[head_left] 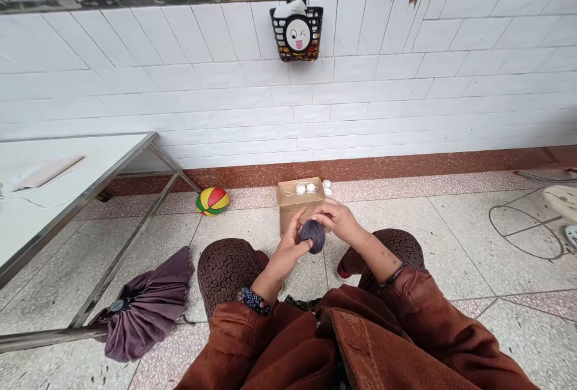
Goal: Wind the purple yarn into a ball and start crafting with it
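A dark purple ball of yarn (312, 237) rests in my left hand (288, 252), whose thumb and fingers curl around its left side. My right hand (338, 220) is at the top right of the ball, with thumb and fingertips pinched together; any strand between them is too fine to make out. Just beyond both hands, an open cardboard box (285, 200) stands on the floor, partly covered by them. Two small white balls (305, 188) with loose white string lie at its far side, and more white balls (327, 187) sit to the right of it.
A red, yellow and green ball (213, 201) lies by the wall. At left are a metal-framed table (112, 164) and a folded purple umbrella (148, 309). A black basket (282, 47) hangs from the window bars. A round wire stand (509, 234) is at right.
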A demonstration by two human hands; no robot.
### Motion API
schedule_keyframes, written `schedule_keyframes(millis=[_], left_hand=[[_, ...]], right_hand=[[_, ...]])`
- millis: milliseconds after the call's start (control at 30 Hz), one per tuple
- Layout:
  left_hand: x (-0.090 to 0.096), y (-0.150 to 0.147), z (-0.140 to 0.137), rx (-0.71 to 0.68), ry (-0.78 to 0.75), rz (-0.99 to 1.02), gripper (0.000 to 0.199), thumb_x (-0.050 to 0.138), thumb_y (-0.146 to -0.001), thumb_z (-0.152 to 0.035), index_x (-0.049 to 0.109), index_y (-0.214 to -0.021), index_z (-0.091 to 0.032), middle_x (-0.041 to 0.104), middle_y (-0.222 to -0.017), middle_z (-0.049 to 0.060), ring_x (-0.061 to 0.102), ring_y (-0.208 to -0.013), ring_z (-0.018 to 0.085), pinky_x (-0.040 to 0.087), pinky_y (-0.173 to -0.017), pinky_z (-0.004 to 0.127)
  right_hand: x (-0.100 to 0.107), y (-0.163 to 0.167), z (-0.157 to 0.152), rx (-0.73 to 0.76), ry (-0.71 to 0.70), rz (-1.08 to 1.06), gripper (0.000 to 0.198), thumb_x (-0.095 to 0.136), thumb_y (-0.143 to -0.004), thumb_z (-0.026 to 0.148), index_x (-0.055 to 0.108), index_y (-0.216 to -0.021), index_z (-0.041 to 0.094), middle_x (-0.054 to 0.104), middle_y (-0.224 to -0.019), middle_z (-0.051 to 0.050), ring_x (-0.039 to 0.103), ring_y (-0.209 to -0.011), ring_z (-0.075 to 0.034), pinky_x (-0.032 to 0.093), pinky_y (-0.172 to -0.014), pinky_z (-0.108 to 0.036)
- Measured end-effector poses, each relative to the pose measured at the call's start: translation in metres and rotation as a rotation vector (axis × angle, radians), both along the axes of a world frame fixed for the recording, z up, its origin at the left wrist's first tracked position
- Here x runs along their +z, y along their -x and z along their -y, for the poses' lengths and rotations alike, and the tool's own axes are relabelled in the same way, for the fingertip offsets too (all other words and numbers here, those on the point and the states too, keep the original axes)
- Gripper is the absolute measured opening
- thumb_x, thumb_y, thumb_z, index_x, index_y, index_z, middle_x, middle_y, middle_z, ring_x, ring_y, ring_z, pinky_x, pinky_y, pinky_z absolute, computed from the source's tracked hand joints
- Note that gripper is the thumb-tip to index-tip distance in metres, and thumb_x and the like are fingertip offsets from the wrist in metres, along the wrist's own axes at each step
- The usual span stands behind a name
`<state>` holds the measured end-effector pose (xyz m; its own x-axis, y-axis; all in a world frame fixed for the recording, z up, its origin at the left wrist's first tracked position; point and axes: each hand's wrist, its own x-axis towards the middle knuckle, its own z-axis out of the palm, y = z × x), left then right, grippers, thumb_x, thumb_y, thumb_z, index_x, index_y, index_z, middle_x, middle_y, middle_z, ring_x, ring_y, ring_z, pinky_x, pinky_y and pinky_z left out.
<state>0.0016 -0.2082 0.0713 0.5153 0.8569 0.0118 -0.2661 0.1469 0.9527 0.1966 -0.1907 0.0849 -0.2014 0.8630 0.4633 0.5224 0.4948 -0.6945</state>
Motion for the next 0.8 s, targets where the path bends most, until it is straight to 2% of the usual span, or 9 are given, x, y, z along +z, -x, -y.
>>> schedule_keyframes(millis=[133, 233, 333, 433, 567, 667, 800], left_hand=[[0.011, -0.004, 0.000, -0.020, 0.103, 0.153, 0.079, 0.074, -0.076, -0.025, 0.044, -0.148, -0.033, 0.055, -0.118, 0.003, 0.052, -0.101, 0.018, 0.042, -0.091, 0.031], [0.009, -0.006, -0.009, 0.109, 0.150, 0.202, 0.075, 0.077, -0.073, -0.022, 0.050, -0.142, -0.031, 0.055, -0.115, 0.002, 0.052, -0.102, 0.017, 0.041, -0.093, 0.028], [0.001, -0.007, -0.018, 0.277, 0.180, 0.181, 0.071, 0.077, -0.071, -0.020, 0.051, -0.137, -0.031, 0.054, -0.110, 0.001, 0.053, -0.103, 0.015, 0.042, -0.093, 0.027], [-0.007, -0.009, -0.024, 0.391, 0.217, 0.133, 0.074, 0.075, -0.072, -0.022, 0.047, -0.139, -0.033, 0.052, -0.112, 0.001, 0.054, -0.098, 0.015, 0.046, -0.087, 0.028], [-0.010, -0.013, -0.027, 0.455, 0.197, 0.075, 0.077, 0.073, -0.075, -0.025, 0.040, -0.144, -0.034, 0.052, -0.119, 0.003, 0.056, -0.100, 0.016, 0.047, -0.088, 0.030], [-0.014, -0.013, -0.025, 0.430, 0.110, -0.006, 0.077, 0.073, -0.077, -0.027, 0.039, -0.145, -0.033, 0.053, -0.121, 0.003, 0.057, -0.103, 0.017, 0.045, -0.095, 0.031], [-0.021, -0.013, -0.014, 0.285, 0.062, -0.025, 0.076, 0.074, -0.080, -0.032, 0.039, -0.147, -0.034, 0.054, -0.122, 0.003, 0.056, -0.106, 0.018, 0.044, -0.096, 0.033]], right_hand=[[-0.025, 0.005, -0.006, -0.047, 0.024, -0.087, 0.023, 0.051, -0.100, 0.031, 0.063, -0.084, 0.020, 0.062, -0.079, -0.003, 0.058, -0.075, -0.017, 0.046, -0.070, -0.028], [-0.045, 0.012, 0.004, -0.070, 0.063, -0.079, 0.022, 0.045, -0.100, 0.026, 0.059, -0.085, 0.019, 0.063, -0.080, -0.004, 0.059, -0.075, -0.018, 0.046, -0.069, -0.028], [-0.051, 0.017, 0.022, -0.036, 0.107, 0.006, 0.023, 0.045, -0.101, 0.026, 0.056, -0.081, 0.020, 0.061, -0.077, -0.003, 0.058, -0.073, -0.017, 0.045, -0.068, -0.028], [-0.040, 0.023, 0.037, 0.091, 0.156, 0.120, 0.021, 0.049, -0.102, 0.028, 0.060, -0.086, 0.020, 0.064, -0.082, -0.003, 0.061, -0.078, -0.017, 0.047, -0.073, -0.028], [-0.014, 0.029, 0.048, 0.224, 0.109, 0.195, 0.019, 0.051, -0.102, 0.030, 0.065, -0.093, 0.021, 0.066, -0.082, -0.003, 0.062, -0.077, -0.016, 0.047, -0.072, -0.027], [0.008, 0.028, 0.044, 0.233, 0.053, 0.173, 0.020, 0.050, -0.103, 0.031, 0.066, -0.095, 0.020, 0.065, -0.082, -0.003, 0.062, -0.077, -0.016, 0.047, -0.071, -0.026], [0.026, 0.016, 0.019, 0.167, -0.013, 0.155, 0.022, 0.051, -0.103, 0.032, 0.068, -0.096, 0.021, 0.066, -0.085, -0.004, 0.063, -0.078, -0.016, 0.047, -0.072, -0.027]])
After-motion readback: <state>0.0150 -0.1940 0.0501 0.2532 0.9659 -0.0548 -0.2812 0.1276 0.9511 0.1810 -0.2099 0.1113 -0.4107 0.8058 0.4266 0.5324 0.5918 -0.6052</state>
